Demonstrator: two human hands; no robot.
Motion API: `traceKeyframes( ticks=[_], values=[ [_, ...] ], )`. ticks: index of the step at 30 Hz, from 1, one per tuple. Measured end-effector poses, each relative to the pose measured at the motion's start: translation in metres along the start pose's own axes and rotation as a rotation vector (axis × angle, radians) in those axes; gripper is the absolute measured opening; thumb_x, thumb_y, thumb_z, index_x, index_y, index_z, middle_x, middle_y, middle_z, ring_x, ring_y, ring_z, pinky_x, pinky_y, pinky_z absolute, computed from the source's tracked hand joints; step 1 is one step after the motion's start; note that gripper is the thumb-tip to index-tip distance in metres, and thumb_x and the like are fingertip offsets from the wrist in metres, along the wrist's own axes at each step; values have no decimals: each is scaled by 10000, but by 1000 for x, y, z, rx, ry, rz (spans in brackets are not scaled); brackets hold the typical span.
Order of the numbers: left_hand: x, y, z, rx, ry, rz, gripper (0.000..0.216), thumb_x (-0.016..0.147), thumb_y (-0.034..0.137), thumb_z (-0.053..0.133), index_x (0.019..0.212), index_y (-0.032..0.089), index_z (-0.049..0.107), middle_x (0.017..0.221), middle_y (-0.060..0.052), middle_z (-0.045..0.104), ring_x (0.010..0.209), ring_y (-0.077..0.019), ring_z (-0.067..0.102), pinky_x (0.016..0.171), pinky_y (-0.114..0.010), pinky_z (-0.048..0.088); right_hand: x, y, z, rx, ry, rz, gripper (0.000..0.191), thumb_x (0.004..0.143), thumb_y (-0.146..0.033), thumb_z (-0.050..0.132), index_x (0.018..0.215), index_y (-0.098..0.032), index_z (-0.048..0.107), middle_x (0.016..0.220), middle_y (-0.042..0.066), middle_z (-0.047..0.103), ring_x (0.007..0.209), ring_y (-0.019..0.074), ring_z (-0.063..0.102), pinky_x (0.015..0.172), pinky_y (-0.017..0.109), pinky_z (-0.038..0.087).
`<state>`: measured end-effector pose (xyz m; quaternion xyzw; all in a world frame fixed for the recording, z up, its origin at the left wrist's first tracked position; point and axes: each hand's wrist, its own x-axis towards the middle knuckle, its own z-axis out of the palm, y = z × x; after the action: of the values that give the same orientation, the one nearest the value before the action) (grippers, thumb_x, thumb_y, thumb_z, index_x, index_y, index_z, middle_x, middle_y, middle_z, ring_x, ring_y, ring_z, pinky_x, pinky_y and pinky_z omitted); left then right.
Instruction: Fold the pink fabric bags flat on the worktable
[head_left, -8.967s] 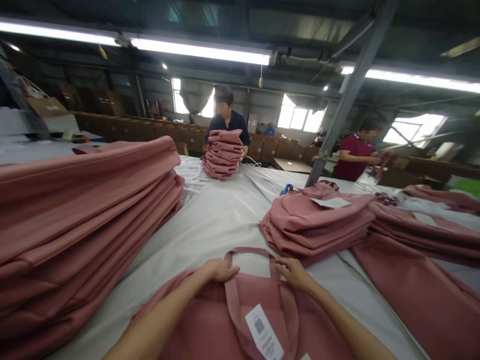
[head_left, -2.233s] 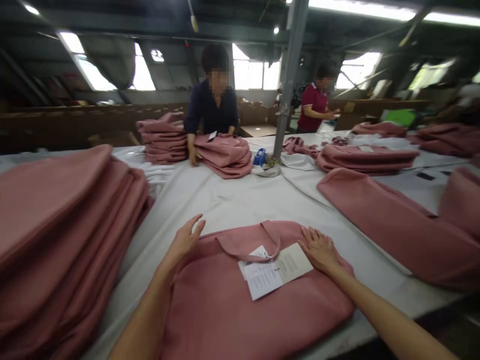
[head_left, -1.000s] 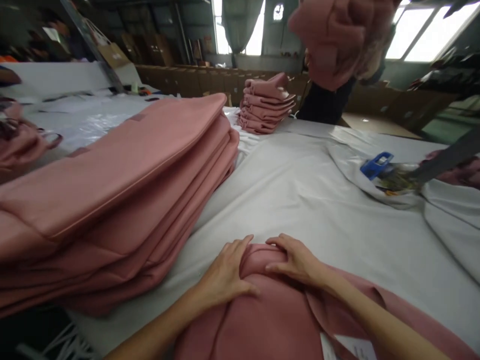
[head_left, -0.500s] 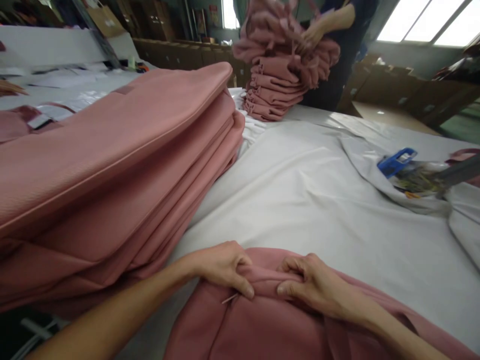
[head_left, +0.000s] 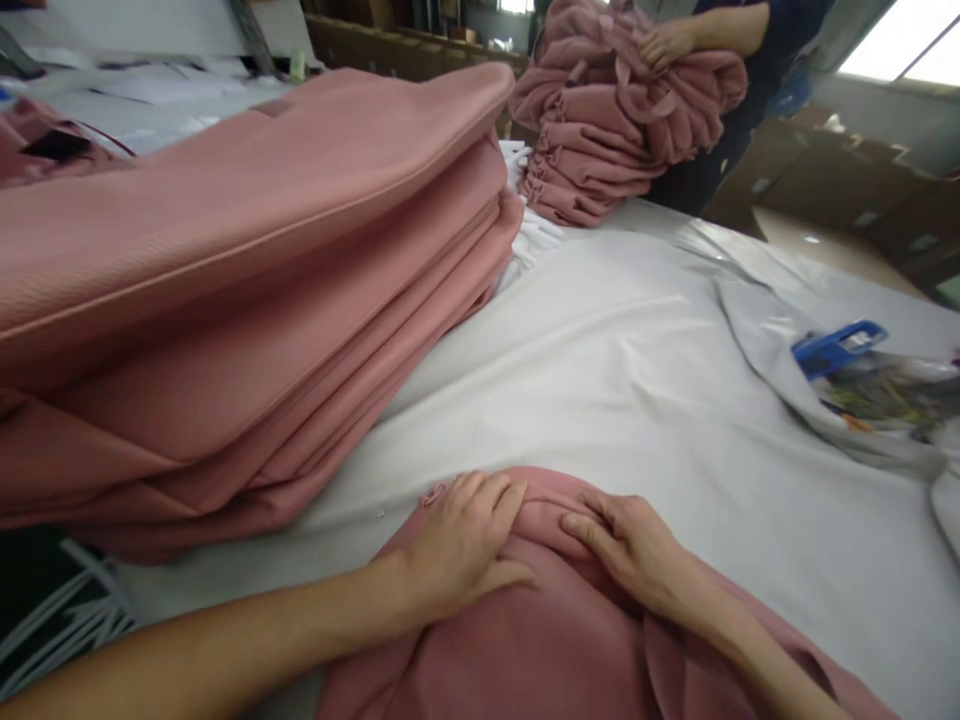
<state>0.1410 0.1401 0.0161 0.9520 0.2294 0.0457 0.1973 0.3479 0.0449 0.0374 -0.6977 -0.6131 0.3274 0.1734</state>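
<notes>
Pressing flat on the pink bag (head_left: 540, 640), left hand (head_left: 461, 545) and right hand (head_left: 637, 550) fingers spread, mid-fold; smoothing toward the bench (head_left: 600, 380) edge probably next.

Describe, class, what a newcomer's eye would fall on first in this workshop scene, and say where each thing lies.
The tall stack of flat dusty-pink fabric bags fills the left side, resting on the white cloth-covered table. At the near edge, the left hand and right hand press flat on a rumpled pink fabric bag. At the far end another person's hand rests on a smaller pile of folded pink bags.
</notes>
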Motion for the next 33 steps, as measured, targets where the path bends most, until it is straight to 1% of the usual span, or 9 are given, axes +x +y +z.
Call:
traceKeyframes(
  ticks=[3,6,10,12,19,24,28,30,33],
  values=[
    [16,-6,-6,-116,-64,-49,482,736,619,668,934,193,562,897,-32,628,821,-231,565,702,-310,426,-3,0,-1,-23,28,-13,294,935,-410,410,788,-209,567,722,9,610,647,162,519,639,268,369],
    [31,-16,-20,-297,-191,-29,466,741,628,647,676,182,530,610,38,512,587,-141,477,521,-246,291,-6,3,-5,23,18,-25,304,941,-433,411,772,-213,536,723,-6,600,657,153,523,643,259,366],
    [46,-34,-21,-788,-525,-22,420,773,580,608,741,161,604,601,57,457,566,-99,418,491,-202,285,4,17,4,-10,34,-2,387,959,-483,363,714,-214,495,640,-22,566,595,137,515,602,250,340],
    [53,-43,-13,-856,-615,-65,461,789,605,556,777,148,613,632,46,446,582,-100,402,499,-191,308,14,27,15,-137,97,39,428,966,-499,331,697,-212,501,609,-12,569,576,147,527,583,260,317],
    [59,-52,4,-587,-425,-118,596,816,713,383,566,173,426,562,33,295,524,-102,293,438,-224,213,30,39,41,-463,228,47,472,1009,-447,232,768,-204,558,688,22,641,628,165,581,590,287,286],
    [59,-56,11,-661,-465,-133,608,846,710,335,589,172,453,573,34,319,536,-107,324,474,-212,276,28,40,47,-491,577,-32,318,960,-391,406,805,-191,598,761,63,611,813,222,516,767,342,327],
    [58,-44,3,-308,-265,-153,633,916,636,281,601,164,561,560,2,455,560,-144,452,576,-252,374,34,47,52,-454,624,62,236,918,-372,452,981,-189,587,963,98,582,934,266,476,815,390,341],
    [53,-28,-5,-37,-51,-67,479,965,479,321,843,168,664,852,-74,634,835,-218,573,809,-337,434,37,50,53,-404,575,86,227,927,-358,428,989,-195,574,982,93,575,940,261,478,828,393,353],
    [41,-4,-5,180,119,149,462,962,440,378,1322,165,467,1404,-149,433,1299,-293,356,1095,-509,223,40,54,52,-342,579,74,240,932,-333,407,1056,-182,546,1060,101,572,1003,259,479,902,408,356]
  ],
)
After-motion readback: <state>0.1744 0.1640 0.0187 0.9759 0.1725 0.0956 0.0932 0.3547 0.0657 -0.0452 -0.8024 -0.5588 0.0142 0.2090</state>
